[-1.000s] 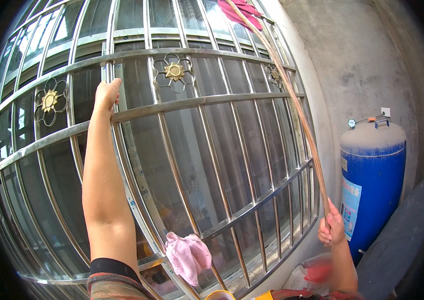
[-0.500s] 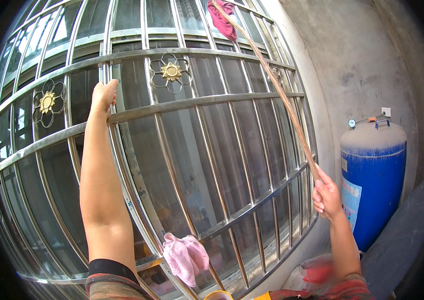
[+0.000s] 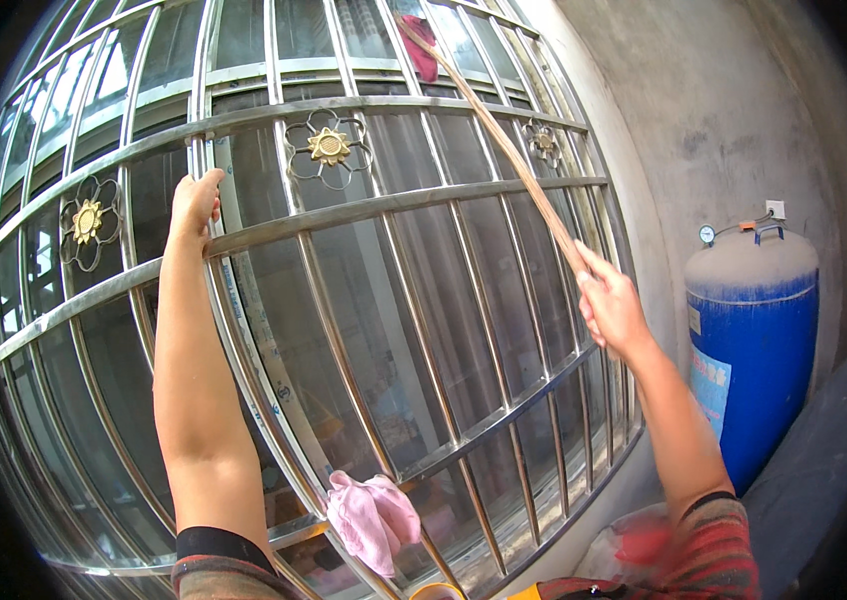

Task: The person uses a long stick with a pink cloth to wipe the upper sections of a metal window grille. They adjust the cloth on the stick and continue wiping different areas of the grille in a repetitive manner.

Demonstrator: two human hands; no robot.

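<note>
My left hand is closed around an upright bar of the stainless steel window grille, just above a crossbar. In my right hand is the lower end of a long wooden stick, slanting up and to the left. At the stick's top end a dark pink cloth lies against the upper window pane, behind the bars. A light pink cloth hangs over the lower crossbar, below both hands and touched by neither.
Right of the grille, a blue tank with a dusty top and a small gauge stands by the grey wall. Gold flower ornaments sit between the bars. A yellow-rimmed object shows at the lower edge.
My right hand has moved up and left with the stick. The dark pink cloth has shifted slightly left and up behind the bars. My left hand keeps its hold on the bar.
</note>
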